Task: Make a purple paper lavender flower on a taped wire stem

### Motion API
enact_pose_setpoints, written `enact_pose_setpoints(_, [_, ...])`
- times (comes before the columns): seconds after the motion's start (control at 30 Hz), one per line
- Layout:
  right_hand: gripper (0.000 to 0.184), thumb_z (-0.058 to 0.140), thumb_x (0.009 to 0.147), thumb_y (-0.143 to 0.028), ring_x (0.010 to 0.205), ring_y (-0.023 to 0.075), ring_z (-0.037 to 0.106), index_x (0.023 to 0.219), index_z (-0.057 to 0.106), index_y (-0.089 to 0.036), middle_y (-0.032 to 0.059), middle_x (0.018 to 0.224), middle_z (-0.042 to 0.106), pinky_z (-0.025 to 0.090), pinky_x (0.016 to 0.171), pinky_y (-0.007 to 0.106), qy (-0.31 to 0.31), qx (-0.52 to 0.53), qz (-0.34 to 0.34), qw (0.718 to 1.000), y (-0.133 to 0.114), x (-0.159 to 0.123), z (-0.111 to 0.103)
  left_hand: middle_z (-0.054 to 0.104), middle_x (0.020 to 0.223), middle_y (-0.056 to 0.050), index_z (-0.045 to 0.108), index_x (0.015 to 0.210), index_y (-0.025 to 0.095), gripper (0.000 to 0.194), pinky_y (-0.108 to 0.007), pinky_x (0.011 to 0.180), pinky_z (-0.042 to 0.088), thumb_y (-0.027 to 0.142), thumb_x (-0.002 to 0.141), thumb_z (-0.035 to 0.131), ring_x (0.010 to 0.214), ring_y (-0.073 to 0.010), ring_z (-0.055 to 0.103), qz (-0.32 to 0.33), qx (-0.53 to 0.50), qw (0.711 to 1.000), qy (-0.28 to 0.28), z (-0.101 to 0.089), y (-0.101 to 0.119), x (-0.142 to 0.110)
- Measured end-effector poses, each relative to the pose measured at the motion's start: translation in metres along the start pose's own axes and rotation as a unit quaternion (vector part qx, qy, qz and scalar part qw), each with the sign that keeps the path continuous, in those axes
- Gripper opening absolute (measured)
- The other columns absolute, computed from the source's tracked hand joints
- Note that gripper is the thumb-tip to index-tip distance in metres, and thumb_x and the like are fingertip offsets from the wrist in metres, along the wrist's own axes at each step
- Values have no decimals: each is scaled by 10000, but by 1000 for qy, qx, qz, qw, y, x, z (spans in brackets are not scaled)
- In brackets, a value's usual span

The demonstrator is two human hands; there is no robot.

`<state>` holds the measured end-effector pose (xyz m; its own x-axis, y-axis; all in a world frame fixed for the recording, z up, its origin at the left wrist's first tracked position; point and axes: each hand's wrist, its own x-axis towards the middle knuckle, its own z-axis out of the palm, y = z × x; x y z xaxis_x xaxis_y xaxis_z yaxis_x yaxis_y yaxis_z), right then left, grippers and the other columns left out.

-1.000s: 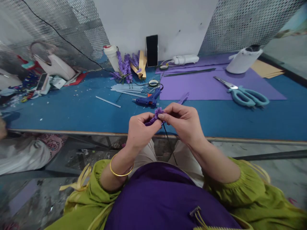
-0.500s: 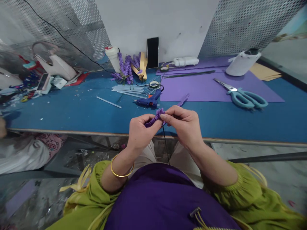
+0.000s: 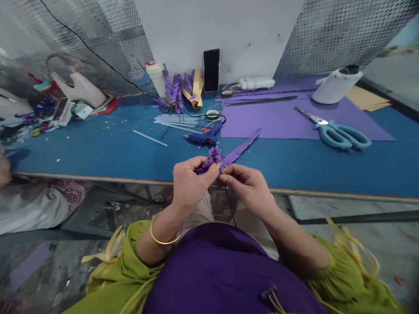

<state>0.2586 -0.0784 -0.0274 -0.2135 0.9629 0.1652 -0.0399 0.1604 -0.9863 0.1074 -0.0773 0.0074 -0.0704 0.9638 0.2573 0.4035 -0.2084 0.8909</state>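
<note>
My left hand (image 3: 193, 181) pinches a purple paper flower (image 3: 214, 154) whose fringed petals stick up above my thumb and finger. A fringed purple paper strip (image 3: 242, 150) runs from the flower up to the right, its far end over the table. Out of the flower's underside, a thin dark stem (image 3: 229, 203) hangs down past the table edge toward my lap. My right hand (image 3: 250, 187) is closed at the top of this stem, thumb against forefinger, just below the strip. The exact grip point is partly hidden by the fingertips.
Beyond my hands lies a blue glue gun (image 3: 204, 138), with glue sticks (image 3: 178, 122) behind it. Scissors (image 3: 340, 133) rest on purple paper sheets (image 3: 268, 120). Finished purple flowers (image 3: 175, 93) and a phone (image 3: 211, 70) stand at the back. Another person's hand (image 3: 4, 165) shows far left.
My right hand has moved down and slightly away from the flower, from the petals to the stem. More of the fringed strip now shows. The view has shifted slightly.
</note>
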Motion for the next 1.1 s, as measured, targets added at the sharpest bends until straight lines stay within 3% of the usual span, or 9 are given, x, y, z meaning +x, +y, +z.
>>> enact_pose_setpoints(0.23, [67,621,876,-194,659,115,554,849,675,-165,5,746,643,445,616,241,51,-116,-122,984,-3,-6,6,567,590,32,723,683,155,176,-186,519,375,291,780,669,553,-87,456,2,9,1000,3,2,2,-2])
enact_pose_setpoints(0.43, [153,595,903,-136,704,121,542,981,715,-192,5,777,620,436,655,254,78,-156,-200,964,3,-7,8,608,604,21,742,713,156,182,-190,526,393,306,787,672,563,-93,485,-4,-10,1000,9,4,-1,-2])
enact_pose_setpoints(0.73, [239,578,907,-154,685,147,511,1057,744,-238,12,741,559,429,622,287,90,-148,-195,965,4,-7,12,670,644,0,761,774,160,177,-203,549,439,317,788,681,593,-110,551,-24,-37,999,12,5,-2,-1])
enact_pose_setpoints(1.1, [290,568,912,-158,787,167,572,1112,745,-271,27,808,606,455,680,303,87,-146,-185,968,8,-8,12,668,645,3,763,779,156,185,-198,553,443,322,790,682,601,-110,560,-28,-42,999,13,4,-2,0])
